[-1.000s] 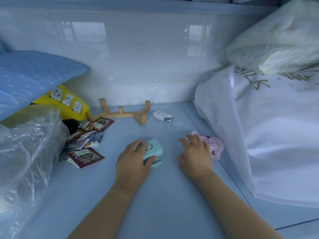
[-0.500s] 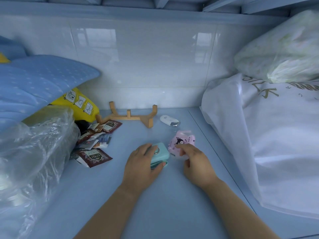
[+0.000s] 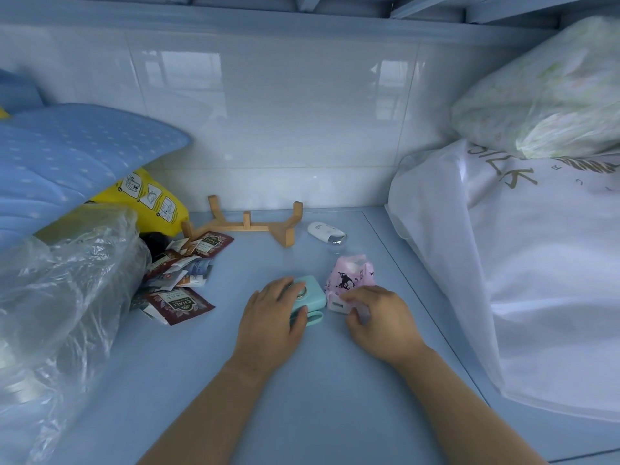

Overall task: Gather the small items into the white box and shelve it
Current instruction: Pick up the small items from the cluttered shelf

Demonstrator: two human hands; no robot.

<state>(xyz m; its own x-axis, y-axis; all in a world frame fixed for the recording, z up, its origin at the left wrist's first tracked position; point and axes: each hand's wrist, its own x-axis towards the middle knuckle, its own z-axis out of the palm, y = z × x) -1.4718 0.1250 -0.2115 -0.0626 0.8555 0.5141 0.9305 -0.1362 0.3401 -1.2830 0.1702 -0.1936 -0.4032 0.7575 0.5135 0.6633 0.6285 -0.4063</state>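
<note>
On the pale blue shelf surface (image 3: 302, 380), my left hand (image 3: 271, 317) grips a small mint-green gadget (image 3: 310, 298), fingers over its top and thumb at its front. Right beside it, my right hand (image 3: 379, 318) pinches the near end of a pink printed packet (image 3: 350, 280), which touches the gadget. A small white and silver device (image 3: 326, 232) lies farther back. A pile of several dark red and white tea sachets (image 3: 183, 280) lies to the left. No white box is in view.
A wooden rack (image 3: 250, 223) stands by the tiled back wall. A clear plastic bag (image 3: 57, 297), a yellow pouch (image 3: 147, 199) and blue bedding (image 3: 77, 156) crowd the left. Large white bagged bedding (image 3: 536, 263) fills the right side.
My right hand took hold of the pink packet at the right and pulled it left, next to the mint-green gadget. My left hand stayed on the gadget.
</note>
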